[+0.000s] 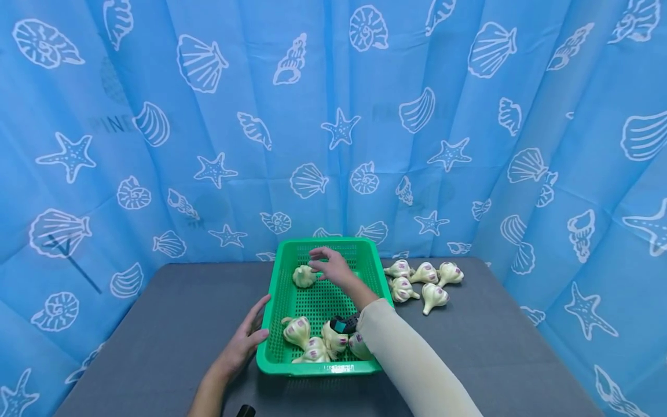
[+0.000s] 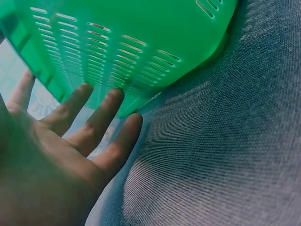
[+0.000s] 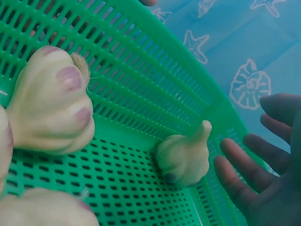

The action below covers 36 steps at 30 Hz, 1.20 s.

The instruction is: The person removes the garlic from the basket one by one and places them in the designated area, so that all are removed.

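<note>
A green plastic basket (image 1: 325, 369) with slotted walls stands on the dark grey table. My left hand (image 1: 242, 343) is at the basket's left side; in the left wrist view its spread fingers (image 2: 101, 117) lie against or very near the outer wall. Over the far half of the basket is my right hand (image 1: 336, 272), fingers apart and holding nothing. Beside it, a single garlic bulb (image 1: 304, 277) lies near the far left corner; the right wrist view shows a gap between this bulb (image 3: 183, 157) and the fingertips. Several more bulbs (image 1: 297, 331) sit at the near end, partly hidden by the right sleeve.
Several garlic bulbs (image 1: 424, 273) lie on the table (image 1: 484, 341) to the right of the basket. Behind the table hangs a blue curtain (image 1: 333, 145) with white shell and starfish prints. A small black object (image 1: 246, 410) shows at the table's near edge.
</note>
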Tool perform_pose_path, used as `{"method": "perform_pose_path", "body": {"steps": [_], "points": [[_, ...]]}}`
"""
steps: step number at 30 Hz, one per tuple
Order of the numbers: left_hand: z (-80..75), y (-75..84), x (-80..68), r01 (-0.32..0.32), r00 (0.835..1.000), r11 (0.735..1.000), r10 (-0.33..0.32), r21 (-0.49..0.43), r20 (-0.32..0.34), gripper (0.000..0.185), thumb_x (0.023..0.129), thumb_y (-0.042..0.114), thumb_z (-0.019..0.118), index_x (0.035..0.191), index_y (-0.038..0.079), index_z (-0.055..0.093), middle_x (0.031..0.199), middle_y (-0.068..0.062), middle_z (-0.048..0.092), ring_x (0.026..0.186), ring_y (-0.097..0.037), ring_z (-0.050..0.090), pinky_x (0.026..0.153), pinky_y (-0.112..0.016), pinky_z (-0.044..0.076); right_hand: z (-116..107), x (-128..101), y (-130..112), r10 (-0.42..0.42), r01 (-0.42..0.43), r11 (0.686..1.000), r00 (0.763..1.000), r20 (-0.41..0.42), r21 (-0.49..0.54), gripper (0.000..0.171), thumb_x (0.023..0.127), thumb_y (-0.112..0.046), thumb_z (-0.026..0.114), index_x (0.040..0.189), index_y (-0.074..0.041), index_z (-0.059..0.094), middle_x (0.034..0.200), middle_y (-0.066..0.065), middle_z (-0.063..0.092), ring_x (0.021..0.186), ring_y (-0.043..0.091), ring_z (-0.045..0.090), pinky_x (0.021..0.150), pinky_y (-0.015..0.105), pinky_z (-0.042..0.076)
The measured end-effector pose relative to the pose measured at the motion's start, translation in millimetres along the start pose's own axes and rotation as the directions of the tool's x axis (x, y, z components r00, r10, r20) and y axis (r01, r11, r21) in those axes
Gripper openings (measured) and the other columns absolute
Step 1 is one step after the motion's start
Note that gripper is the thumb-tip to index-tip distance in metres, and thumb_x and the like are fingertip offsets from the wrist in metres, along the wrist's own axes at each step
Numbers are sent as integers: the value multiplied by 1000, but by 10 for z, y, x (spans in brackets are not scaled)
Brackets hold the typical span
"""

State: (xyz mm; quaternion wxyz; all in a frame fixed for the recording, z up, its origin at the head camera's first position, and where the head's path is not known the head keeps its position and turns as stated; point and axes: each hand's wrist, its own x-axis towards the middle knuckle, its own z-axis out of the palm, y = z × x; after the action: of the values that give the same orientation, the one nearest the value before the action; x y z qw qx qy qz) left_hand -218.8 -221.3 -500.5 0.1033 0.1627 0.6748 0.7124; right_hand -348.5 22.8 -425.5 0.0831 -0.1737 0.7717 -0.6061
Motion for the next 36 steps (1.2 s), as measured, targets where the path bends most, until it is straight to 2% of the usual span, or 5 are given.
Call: {"method": "perform_pose_path", "body": {"steps": [6,10,18,29,36], "points": [[-5,-23,-11,-8,1000,1000,8,12,-21,68,102,17,45,158,19,8,157,-27,9,137,-46,24,92,-39,46,121,70,28,23,-22,1000,999,36,-14,33,99,-13,58,130,-5,57,131,19,54,106,33,60,84,54,48],[-8,-25,-11,-13,1000,1000,13,13,-22,67,102,16,45,158,20,8,157,-27,10,137,-45,26,91,-38,46,172,87,42,42,-40,999,997,67,-23,35,98,-7,57,133,-4,55,136,21,50,108,32,59,84,56,48],[-4,-3,-8,1,1000,1000,-1,-9,2,68,103,19,44,158,19,5,156,-30,7,136,-46,25,92,-41,46,186,85,61,34,-4,988,982,188,-157,47,95,0,58,141,-4,49,143,16,47,110,30,56,83,55,48],[-6,-27,6,-4,1000,1000,4,-10,-2,68,102,18,44,158,18,6,156,-30,8,137,-45,25,93,-39,45,197,69,100,30,27,979,961,275,-201,47,93,4,59,139,-1,51,140,17,48,122,37,50,87,55,47],[-26,-25,7,-25,999,1000,25,-10,24,67,103,17,42,158,16,3,156,-30,6,137,-44,24,94,-37,45,194,73,128,21,64,942,968,248,-329,46,91,0,64,136,-3,55,133,15,54,123,35,49,91,47,46]]}}
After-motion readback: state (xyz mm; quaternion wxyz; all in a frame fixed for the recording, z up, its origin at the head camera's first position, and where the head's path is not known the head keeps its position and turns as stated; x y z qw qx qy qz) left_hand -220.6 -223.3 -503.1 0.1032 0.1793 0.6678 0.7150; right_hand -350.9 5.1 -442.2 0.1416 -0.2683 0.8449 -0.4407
